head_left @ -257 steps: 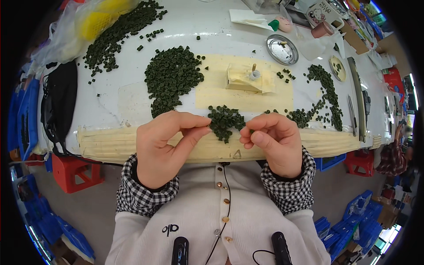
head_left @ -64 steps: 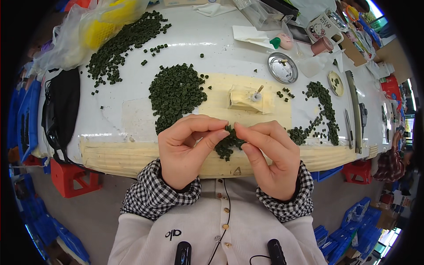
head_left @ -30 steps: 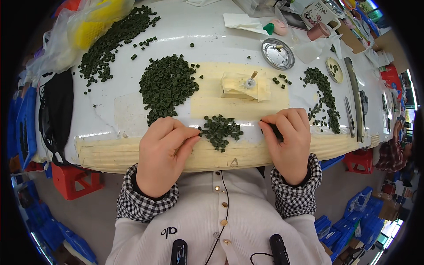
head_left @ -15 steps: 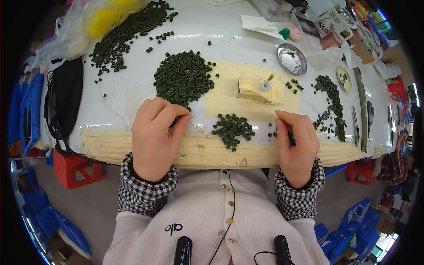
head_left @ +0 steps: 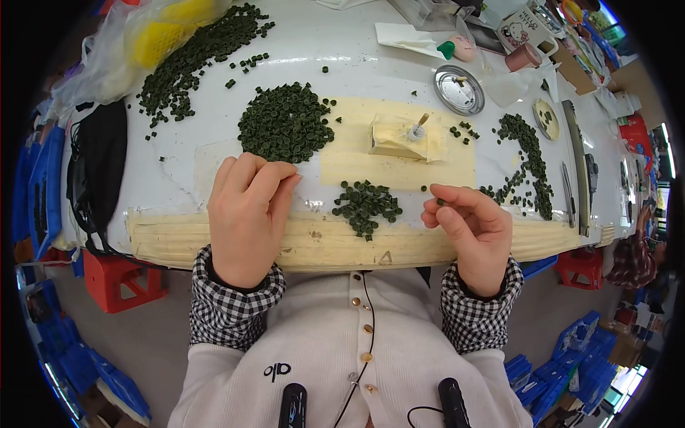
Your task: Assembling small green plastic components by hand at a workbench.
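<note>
My left hand [head_left: 245, 217] is closed, thumb and forefinger pinched together, by the near edge of a large heap of small dark green round pieces [head_left: 284, 121]. Whether anything is between those fingertips I cannot make out. My right hand [head_left: 475, 235] holds one small dark green piece [head_left: 440, 202] between thumb and forefinger, its other fingers curled behind. Between the hands lies a smaller pile of the same pieces [head_left: 367, 207]. One loose piece [head_left: 424, 188] sits just beyond the right fingertips.
Beyond the right hand, a yellow-wrapped block [head_left: 391, 140] carries a small upright stick [head_left: 422, 121]. A round metal lid [head_left: 458, 90] lies farther back. More green pieces [head_left: 531, 160] are scattered at right, beside tweezers [head_left: 568, 192]. A black cloth [head_left: 101, 167] hangs at left.
My right hand has turned and moved slightly left, and a green piece now shows between its thumb and forefinger. My left fingertips have drawn closer together. The whole view has shifted a little.
</note>
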Tool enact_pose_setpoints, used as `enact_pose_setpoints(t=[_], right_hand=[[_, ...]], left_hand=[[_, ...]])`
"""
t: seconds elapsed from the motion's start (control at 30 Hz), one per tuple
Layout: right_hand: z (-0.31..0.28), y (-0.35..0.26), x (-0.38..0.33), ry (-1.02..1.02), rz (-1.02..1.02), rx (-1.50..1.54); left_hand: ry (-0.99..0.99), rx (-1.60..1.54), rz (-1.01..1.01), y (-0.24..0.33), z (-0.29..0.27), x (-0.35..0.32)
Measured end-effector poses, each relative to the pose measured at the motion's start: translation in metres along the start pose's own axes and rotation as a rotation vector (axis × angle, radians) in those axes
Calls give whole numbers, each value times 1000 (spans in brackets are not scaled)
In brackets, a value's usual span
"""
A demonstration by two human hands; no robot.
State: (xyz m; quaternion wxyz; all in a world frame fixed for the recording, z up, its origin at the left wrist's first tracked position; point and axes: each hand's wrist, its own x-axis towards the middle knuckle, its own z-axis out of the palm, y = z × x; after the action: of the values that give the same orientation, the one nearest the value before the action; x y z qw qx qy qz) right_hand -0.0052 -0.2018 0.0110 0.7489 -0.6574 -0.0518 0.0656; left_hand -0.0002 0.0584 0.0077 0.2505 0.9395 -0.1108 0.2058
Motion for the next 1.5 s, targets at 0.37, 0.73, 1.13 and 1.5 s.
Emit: enact_pose_setpoints(t=[0.37,0.73,1.13,1.5], right_hand=[[3,6,1,-143,47,303],[19,-2,6,-144,-42,177],[33,1,20,-23,-439,-413],[39,0,19,3,-488,-543]], left_hand=[[16,-725,-288,15,-8,-10],[-303,-1566,-553,36,22,5],[-254,-1612,-514,32,31,0],[-122,-1487,-380,37,31,-3]])
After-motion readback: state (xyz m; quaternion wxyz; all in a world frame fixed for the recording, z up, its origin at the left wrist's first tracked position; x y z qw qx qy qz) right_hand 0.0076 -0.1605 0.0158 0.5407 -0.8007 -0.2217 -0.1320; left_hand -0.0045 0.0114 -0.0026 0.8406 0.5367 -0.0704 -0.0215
